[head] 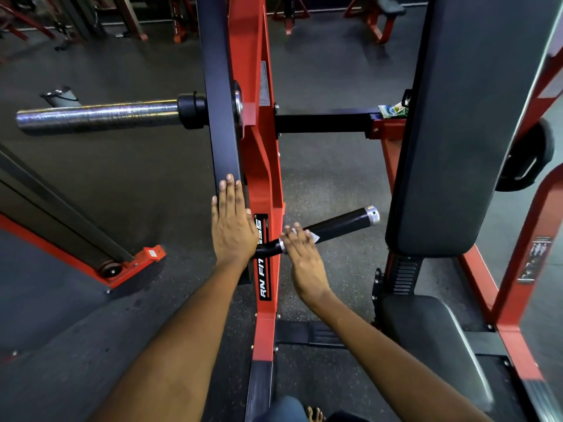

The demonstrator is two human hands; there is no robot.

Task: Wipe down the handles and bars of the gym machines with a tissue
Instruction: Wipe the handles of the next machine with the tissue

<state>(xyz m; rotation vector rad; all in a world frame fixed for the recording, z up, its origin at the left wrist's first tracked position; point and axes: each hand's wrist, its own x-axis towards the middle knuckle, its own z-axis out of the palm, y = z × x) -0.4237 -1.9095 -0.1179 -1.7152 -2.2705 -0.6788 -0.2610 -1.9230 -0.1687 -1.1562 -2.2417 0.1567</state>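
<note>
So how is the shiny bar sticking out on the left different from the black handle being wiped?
The chrome bar is bare, shiny metal; the black handle is dark, with only a silver end cap. The chrome bar is untouched, while the right hand presses a tissue onto the black handle. The chrome bar looks longer and points left; the black handle points right. Both are round bars sticking out from the same red frame.

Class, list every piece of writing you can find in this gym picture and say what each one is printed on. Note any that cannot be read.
"RN FIT...SS": black sticker on the red upright; the left hand and the black handle hide its middle letters.
Grey plate higher on that upright: too blurred to read.
Small label on the red foot bracket: too small.
Instruction sticker on the right frame: blurred.
Green packet on the crossbar: print unreadable.
</note>
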